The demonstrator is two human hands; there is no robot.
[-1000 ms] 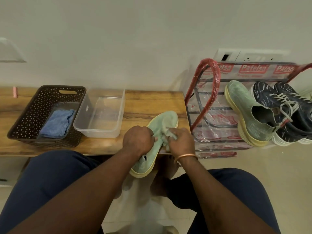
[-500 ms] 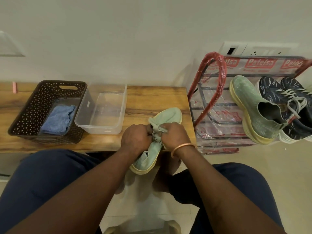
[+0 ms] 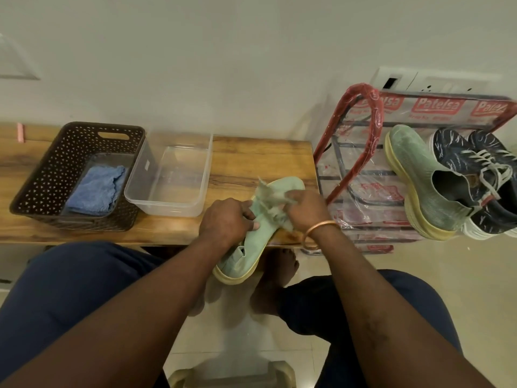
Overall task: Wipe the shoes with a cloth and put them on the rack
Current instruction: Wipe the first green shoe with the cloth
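A pale green slip-on shoe (image 3: 246, 256) with a yellow sole lies toe-away across the front edge of the wooden bench (image 3: 260, 155). My left hand (image 3: 223, 222) grips its side near the middle. My right hand (image 3: 305, 208) holds a crumpled pale green cloth (image 3: 270, 197) pressed on the shoe's upper near the toe. The red-framed shoe rack (image 3: 366, 124), wrapped in printed plastic, stands to the right. On it sit the matching green shoe (image 3: 419, 191) and a pair of dark blue laced sneakers (image 3: 481, 175).
A brown perforated basket (image 3: 53, 175) holding a folded blue cloth (image 3: 96, 190) sits at the bench's left. A clear plastic tub (image 3: 170, 175) stands beside it. My knees and bare feet are below the bench on a tiled floor. A wall socket plate (image 3: 428, 81) is behind the rack.
My right hand with the cloth has moved along the shoe's upper toward the toe. The cloth is more bunched up. My left hand keeps its hold on the shoe.
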